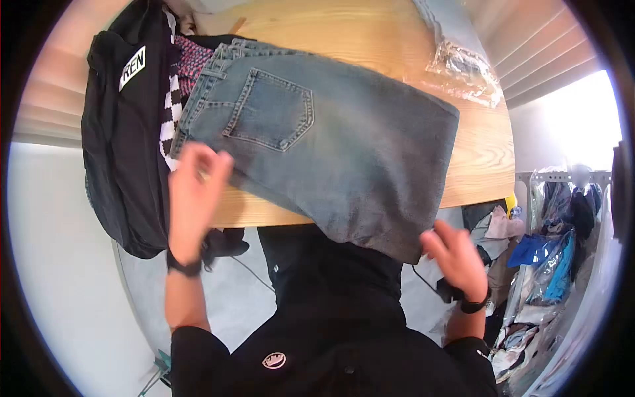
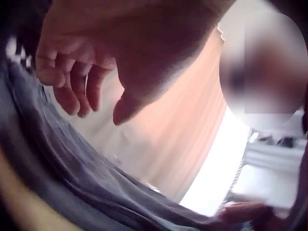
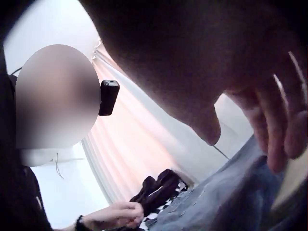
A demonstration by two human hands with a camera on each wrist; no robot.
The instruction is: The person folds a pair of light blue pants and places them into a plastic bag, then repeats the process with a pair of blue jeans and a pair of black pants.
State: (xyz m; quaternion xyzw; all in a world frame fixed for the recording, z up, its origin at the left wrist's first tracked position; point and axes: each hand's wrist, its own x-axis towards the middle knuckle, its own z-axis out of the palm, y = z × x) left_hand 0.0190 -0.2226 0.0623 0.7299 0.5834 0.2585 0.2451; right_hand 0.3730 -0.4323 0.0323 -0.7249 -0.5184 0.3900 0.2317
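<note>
A pair of faded blue-grey jeans (image 1: 370,145) lies folded on the wooden table, back pocket (image 1: 272,109) facing up. The waistband is on the left, and the lower right part hangs over the front edge. My left hand (image 1: 198,185), blurred, hovers by the waistband corner. In the left wrist view its fingers (image 2: 79,94) bend loosely with the thumb apart, holding nothing. My right hand (image 1: 456,255) is just off the jeans' lower right corner. In the right wrist view its fingers (image 3: 274,125) hang relaxed over the denim (image 3: 211,197), the thumb separate, nothing gripped.
Dark garments with a white lettered label (image 1: 132,68) and checkered trim are heaped at the table's left. Clear plastic packaging (image 1: 466,69) lies at the back right of the table (image 1: 344,23). Bagged clothes (image 1: 546,264) fill a rack on the right.
</note>
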